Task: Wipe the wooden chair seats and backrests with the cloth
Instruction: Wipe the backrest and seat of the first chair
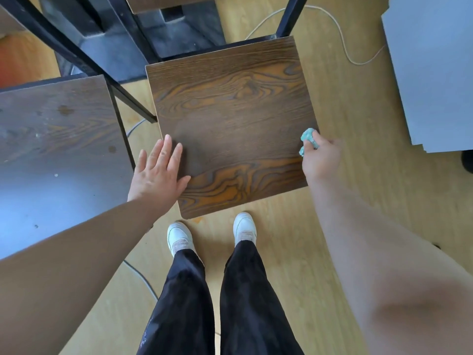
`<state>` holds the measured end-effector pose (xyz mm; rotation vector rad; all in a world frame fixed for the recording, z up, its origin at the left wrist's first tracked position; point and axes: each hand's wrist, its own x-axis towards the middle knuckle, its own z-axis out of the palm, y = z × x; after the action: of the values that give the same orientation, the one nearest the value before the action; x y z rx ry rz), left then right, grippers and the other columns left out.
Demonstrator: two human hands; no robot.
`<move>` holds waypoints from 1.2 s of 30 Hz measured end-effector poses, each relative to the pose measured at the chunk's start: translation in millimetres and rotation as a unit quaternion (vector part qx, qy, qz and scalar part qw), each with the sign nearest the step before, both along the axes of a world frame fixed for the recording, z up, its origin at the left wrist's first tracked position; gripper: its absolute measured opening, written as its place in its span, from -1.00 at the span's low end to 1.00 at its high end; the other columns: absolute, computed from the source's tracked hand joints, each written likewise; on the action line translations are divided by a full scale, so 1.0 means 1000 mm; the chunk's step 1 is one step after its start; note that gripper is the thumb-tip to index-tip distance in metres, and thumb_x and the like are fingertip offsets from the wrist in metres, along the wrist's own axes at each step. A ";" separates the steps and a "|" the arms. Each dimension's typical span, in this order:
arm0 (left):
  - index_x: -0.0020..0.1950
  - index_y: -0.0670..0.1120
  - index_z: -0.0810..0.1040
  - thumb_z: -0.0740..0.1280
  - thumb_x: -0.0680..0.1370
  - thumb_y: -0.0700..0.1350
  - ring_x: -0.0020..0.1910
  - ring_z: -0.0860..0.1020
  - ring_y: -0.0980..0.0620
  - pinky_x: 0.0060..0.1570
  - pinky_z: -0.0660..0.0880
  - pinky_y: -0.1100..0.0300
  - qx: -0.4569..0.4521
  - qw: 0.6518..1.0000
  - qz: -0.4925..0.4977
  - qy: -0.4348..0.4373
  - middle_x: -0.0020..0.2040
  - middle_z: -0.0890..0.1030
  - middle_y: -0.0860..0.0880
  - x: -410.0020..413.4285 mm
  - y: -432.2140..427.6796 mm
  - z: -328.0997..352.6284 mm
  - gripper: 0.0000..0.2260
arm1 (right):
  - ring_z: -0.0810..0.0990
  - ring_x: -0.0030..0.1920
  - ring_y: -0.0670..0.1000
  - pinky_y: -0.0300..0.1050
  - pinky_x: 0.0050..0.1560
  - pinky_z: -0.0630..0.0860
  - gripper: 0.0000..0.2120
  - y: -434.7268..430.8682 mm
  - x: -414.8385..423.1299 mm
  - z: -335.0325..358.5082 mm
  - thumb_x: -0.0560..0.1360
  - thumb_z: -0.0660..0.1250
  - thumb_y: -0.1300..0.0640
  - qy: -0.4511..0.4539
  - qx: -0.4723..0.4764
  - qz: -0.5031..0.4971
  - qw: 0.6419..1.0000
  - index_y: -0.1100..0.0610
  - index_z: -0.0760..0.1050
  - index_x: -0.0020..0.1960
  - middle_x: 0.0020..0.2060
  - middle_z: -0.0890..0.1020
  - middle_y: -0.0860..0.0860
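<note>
Head view: looks straight down on a wooden chair seat (230,119) that stands on a pale wood floor (358,149).
Left hand (160,172): lies flat on the seat's near left corner, fingers straight and spread, grasping nothing.
Right hand (321,160): fingers curled tight round the cloth at the seat's right edge, towards the near side.
Cloth (308,137): teal and bunched, mostly hidden inside the fist. Only its far end and a scrap on the left show. Whether it presses on the wood cannot be told.
Second seat (58,119): to the left, dull and spotted, cut off by the picture's left edge. Its near part is covered by the left forearm.
Backrest (163,2): only a brown strip at the far edge, cut off.
Frame (128,98): black metal bars between the two seats.
Grey sheets (435,73): stacked at far right, cut off by the edge.
Dark shape (468,161): at the right edge, too little shows to name it.
Cable (340,34): white, loops across the far floor to the sheets' edge.
Shoes (179,237): white, just near of the seat's front edge.
Writing: a pale mark on the left trouser leg (146,336), too blurred to read.
</note>
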<state>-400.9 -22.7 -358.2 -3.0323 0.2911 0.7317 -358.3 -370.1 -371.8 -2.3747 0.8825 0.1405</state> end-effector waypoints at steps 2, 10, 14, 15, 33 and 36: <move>0.63 -0.07 -0.05 0.05 0.65 0.19 0.61 -0.13 -0.07 0.55 -0.05 -0.15 -0.009 1.000 0.010 -0.002 0.64 -0.10 -0.11 -0.001 0.004 -0.001 -0.36 | 0.57 0.08 0.12 -0.17 0.17 0.49 -0.69 0.004 0.002 0.000 0.60 0.29 0.15 -0.001 0.003 -0.002 1.000 0.10 0.52 0.34 0.16 0.44 0.13; 0.62 -0.06 -0.11 -0.02 0.64 0.23 0.61 -0.13 -0.07 0.56 -0.06 -0.12 -0.008 0.999 0.032 -0.007 0.63 -0.12 -0.11 -0.013 0.021 -0.006 -0.35 | 0.55 0.19 0.01 -0.33 0.12 0.45 -0.68 0.065 0.022 0.003 0.61 0.28 0.20 0.007 0.014 0.068 0.998 0.12 0.50 0.36 0.18 0.42 0.02; 0.62 -0.05 -0.13 -0.06 0.63 0.25 0.61 -0.15 -0.07 0.56 -0.08 -0.11 -0.017 0.999 0.049 -0.003 0.63 -0.14 -0.10 -0.021 0.034 -0.005 -0.34 | 0.51 0.05 -0.11 -0.37 0.06 0.52 -0.74 0.115 0.029 0.004 0.60 0.29 0.20 0.010 0.065 0.133 0.989 0.14 0.54 0.28 0.07 0.43 -0.07; 0.62 -0.04 -0.15 -0.10 0.62 0.26 0.61 -0.16 -0.06 0.56 -0.09 -0.11 -0.017 0.999 0.052 -0.002 0.63 -0.16 -0.10 -0.023 0.037 -0.004 -0.34 | 0.52 0.01 -0.12 -0.40 -0.01 0.51 -0.77 0.127 0.028 0.004 0.59 0.30 0.19 0.012 0.084 0.142 0.986 0.15 0.54 0.24 0.01 0.44 -0.10; 0.61 -0.03 -0.24 -0.04 0.66 0.23 0.60 -0.22 -0.04 0.56 -0.13 -0.09 -0.013 0.997 0.064 0.028 0.62 -0.24 -0.09 -0.060 0.045 -0.005 -0.34 | 0.50 0.08 0.11 -0.01 0.11 0.53 -0.66 0.198 -0.068 0.004 0.57 0.31 0.27 0.015 0.069 0.471 0.880 0.11 0.54 0.32 0.09 0.50 0.11; 0.61 -0.04 -0.22 -0.03 0.66 0.23 0.60 -0.21 -0.05 0.56 -0.12 -0.09 -0.009 0.998 0.052 0.026 0.62 -0.23 -0.10 -0.057 0.035 -0.002 -0.35 | 0.52 0.07 0.07 -0.10 0.12 0.53 -0.67 0.187 -0.069 0.005 0.57 0.31 0.26 -0.001 0.096 0.444 0.891 0.14 0.54 0.32 0.07 0.48 0.10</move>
<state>-457.5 12.2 -359.9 -3.0685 0.1403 0.8190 -426.9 -183.6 -366.7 -2.3950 -0.2781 0.5504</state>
